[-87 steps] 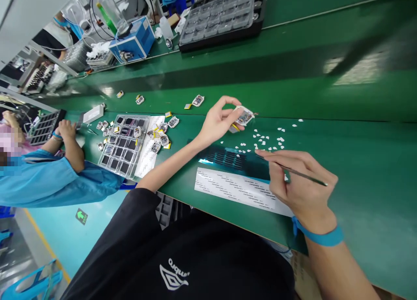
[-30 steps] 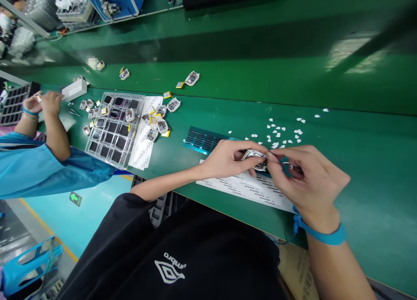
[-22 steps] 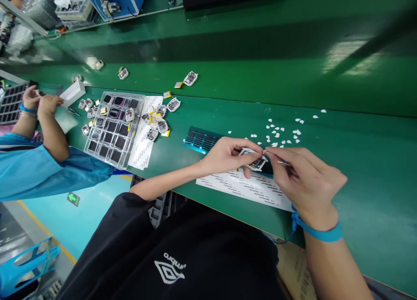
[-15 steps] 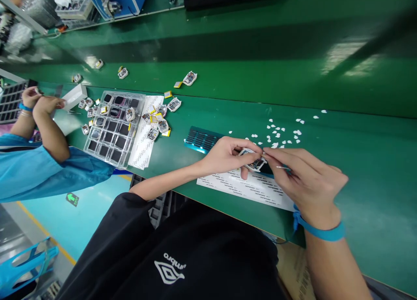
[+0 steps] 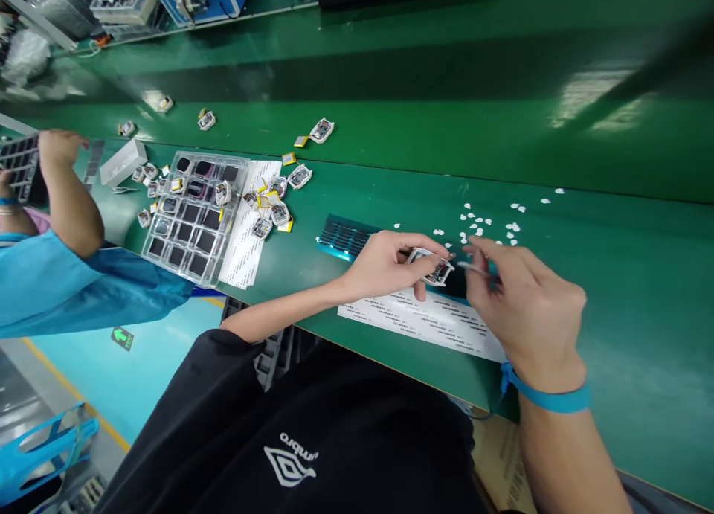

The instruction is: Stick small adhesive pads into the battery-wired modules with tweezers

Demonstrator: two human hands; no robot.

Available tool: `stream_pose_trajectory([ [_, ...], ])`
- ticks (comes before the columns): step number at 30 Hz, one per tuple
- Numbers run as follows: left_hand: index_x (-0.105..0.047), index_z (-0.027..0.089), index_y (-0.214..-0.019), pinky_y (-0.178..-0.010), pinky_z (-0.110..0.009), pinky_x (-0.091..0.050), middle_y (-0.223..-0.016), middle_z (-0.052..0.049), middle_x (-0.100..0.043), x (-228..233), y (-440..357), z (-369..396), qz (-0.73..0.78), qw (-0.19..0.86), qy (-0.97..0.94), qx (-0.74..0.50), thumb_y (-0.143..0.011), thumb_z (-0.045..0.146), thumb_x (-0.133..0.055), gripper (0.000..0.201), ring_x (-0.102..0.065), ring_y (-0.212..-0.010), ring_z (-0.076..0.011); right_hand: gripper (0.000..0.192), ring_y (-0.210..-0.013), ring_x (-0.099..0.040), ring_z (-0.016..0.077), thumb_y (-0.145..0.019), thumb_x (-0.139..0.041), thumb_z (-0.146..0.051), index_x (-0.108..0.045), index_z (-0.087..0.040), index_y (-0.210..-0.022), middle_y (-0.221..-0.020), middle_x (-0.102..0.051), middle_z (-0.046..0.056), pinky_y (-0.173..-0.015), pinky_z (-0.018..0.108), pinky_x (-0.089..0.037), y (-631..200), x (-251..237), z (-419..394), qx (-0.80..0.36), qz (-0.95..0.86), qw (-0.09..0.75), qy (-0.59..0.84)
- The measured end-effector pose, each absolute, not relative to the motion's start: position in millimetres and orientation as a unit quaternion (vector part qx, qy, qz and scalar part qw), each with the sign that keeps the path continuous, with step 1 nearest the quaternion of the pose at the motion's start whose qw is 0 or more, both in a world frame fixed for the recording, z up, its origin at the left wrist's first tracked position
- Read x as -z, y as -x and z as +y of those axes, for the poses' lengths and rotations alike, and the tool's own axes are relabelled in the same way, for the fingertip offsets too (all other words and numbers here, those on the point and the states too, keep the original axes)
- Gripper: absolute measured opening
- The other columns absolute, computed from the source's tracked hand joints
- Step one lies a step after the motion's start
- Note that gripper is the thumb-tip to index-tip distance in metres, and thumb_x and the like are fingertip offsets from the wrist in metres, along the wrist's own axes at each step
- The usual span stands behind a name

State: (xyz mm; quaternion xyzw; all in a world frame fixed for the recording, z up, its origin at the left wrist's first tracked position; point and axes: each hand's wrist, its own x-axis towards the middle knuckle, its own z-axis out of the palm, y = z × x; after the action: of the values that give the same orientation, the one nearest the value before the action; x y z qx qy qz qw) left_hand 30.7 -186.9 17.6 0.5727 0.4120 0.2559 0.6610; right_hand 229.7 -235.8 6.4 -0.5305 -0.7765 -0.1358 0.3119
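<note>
My left hand (image 5: 387, 265) is closed around a small white watch case (image 5: 438, 270) with its circuit board showing, pinched between thumb and fingers. To its right, my right hand (image 5: 521, 298) is closed on slim pale tweezers (image 5: 473, 267), slightly blurred, their tip pointing at the case but apart from it. Beneath the hands lies a white printed sheet (image 5: 418, 317), with a dark strip partly hidden above it. Small white stickers (image 5: 488, 222) are scattered on the green table (image 5: 630, 276) beyond my right hand. A dark ribbed blue-edged sheet (image 5: 343, 236) lies beyond my left wrist.
Left of me stands a clear compartment tray (image 5: 195, 216) with dark watch screens. Several open watch cases with yellow batteries (image 5: 273, 199) lie on white sheets beside it. A co-worker in a blue sleeve (image 5: 83, 291) works at far left, near a white box (image 5: 123, 164).
My right hand has drawn back a little to the right, away from the watch case. My left hand stays almost still. The co-worker's hands have moved apart, toward a black tray.
</note>
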Motion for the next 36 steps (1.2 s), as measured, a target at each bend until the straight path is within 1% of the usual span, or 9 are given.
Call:
stream_pose_trajectory([
  [3, -0.074, 0.016, -0.102, -0.045, -0.018, -0.041, -0.063, 0.003, -0.065, -19, -31, -189, 0.412, 0.656, -0.572, -0.270, -0.096, 0.022, -0.062, 0.015, -0.071, -0.052, -0.0099, 0.029, -0.060, -0.068, 0.0100, -0.096, -0.068, -0.014, -0.071, -0.022, -0.124, -0.088, -0.082, 0.001, -0.046, 0.025, -0.043, -228, -9, -234, 0.132, -0.768, 0.323, 0.537],
  [6, -0.068, 0.017, -0.104, -0.045, -0.017, -0.040, -0.070, 0.003, -0.065, -20, -31, -190, 0.397, 0.665, -0.568, -0.279, -0.095, 0.020, -0.062, 0.011, -0.074, -0.057, -0.0109, 0.027, -0.069, -0.075, 0.0104, -0.095, -0.072, -0.014, -0.071, -0.023, -0.121, -0.098, -0.084, 0.000, -0.049, 0.023, -0.045, -226, -13, -235, 0.131, -0.793, 0.317, 0.504],
  [9, -0.064, 0.017, -0.102, -0.044, -0.016, -0.039, -0.079, 0.002, -0.066, -21, -32, -191, 0.395, 0.666, -0.566, -0.282, -0.095, 0.021, -0.064, 0.008, -0.073, -0.057, -0.0088, 0.023, -0.068, -0.074, 0.0096, -0.095, -0.072, -0.012, -0.072, -0.023, -0.115, -0.097, -0.084, -0.001, -0.050, 0.024, -0.045, -226, -16, -236, 0.137, -0.804, 0.316, 0.484],
  [11, -0.062, 0.017, -0.099, -0.044, -0.016, -0.038, -0.081, 0.002, -0.065, -22, -32, -190, 0.398, 0.668, -0.563, -0.280, -0.095, 0.021, -0.064, 0.006, -0.072, -0.056, -0.0068, 0.024, -0.067, -0.073, 0.0097, -0.095, -0.074, -0.015, -0.073, -0.024, -0.116, -0.095, -0.084, -0.002, -0.049, 0.025, -0.045, -227, -15, -237, 0.138, -0.798, 0.321, 0.492],
  [14, -0.060, 0.018, -0.097, -0.044, -0.015, -0.038, -0.081, 0.003, -0.065, -23, -33, -190, 0.397, 0.674, -0.559, -0.276, -0.095, 0.019, -0.064, 0.005, -0.071, -0.055, -0.0054, 0.026, -0.067, -0.073, 0.0095, -0.095, -0.076, -0.020, -0.075, -0.027, -0.120, -0.096, -0.084, -0.002, -0.049, 0.026, -0.044, -230, -13, -238, 0.135, -0.793, 0.311, 0.506],
  [18, -0.059, 0.018, -0.096, -0.044, -0.016, -0.038, -0.081, 0.003, -0.065, -22, -33, -191, 0.396, 0.674, -0.559, -0.277, -0.094, 0.019, -0.065, 0.006, -0.070, -0.055, -0.0055, 0.027, -0.064, -0.070, 0.0081, -0.094, -0.075, -0.016, -0.074, -0.025, -0.119, -0.099, -0.084, -0.002, -0.049, 0.026, -0.043, -233, -13, -239, 0.133, -0.809, 0.309, 0.483],
  [24, -0.057, 0.020, -0.096, -0.041, -0.016, -0.036, -0.080, 0.004, -0.064, -20, -32, -192, 0.406, 0.643, -0.582, -0.289, -0.092, 0.019, -0.062, 0.007, -0.072, -0.055, -0.0066, 0.018, -0.060, -0.066, 0.0076, -0.094, -0.074, -0.015, -0.070, -0.022, -0.110, -0.091, -0.083, -0.003, -0.047, 0.026, -0.042, -235, -17, -239, 0.168, -0.823, 0.290, 0.459],
  [29, -0.055, 0.020, -0.097, -0.042, -0.014, -0.041, -0.084, 0.004, -0.067, -21, -31, -195, 0.394, 0.638, -0.597, -0.286, -0.091, 0.021, -0.063, 0.010, -0.073, -0.057, -0.0064, 0.024, -0.062, -0.067, 0.0077, -0.095, -0.073, -0.017, -0.069, -0.025, -0.117, -0.095, -0.083, -0.003, -0.049, 0.026, -0.044, -235, -16, -240, 0.144, -0.825, 0.287, 0.465],
  [36, -0.055, 0.020, -0.098, -0.043, -0.014, -0.042, -0.084, 0.004, -0.067, -19, -32, -197, 0.374, 0.643, -0.591, -0.311, -0.090, 0.022, -0.064, 0.012, -0.073, -0.057, -0.0069, 0.036, -0.062, -0.067, 0.0075, -0.091, -0.071, -0.006, -0.067, -0.022, -0.122, -0.099, -0.082, -0.002, -0.050, 0.025, -0.044, -235, -17, -239, 0.124, -0.833, 0.293, 0.452],
])
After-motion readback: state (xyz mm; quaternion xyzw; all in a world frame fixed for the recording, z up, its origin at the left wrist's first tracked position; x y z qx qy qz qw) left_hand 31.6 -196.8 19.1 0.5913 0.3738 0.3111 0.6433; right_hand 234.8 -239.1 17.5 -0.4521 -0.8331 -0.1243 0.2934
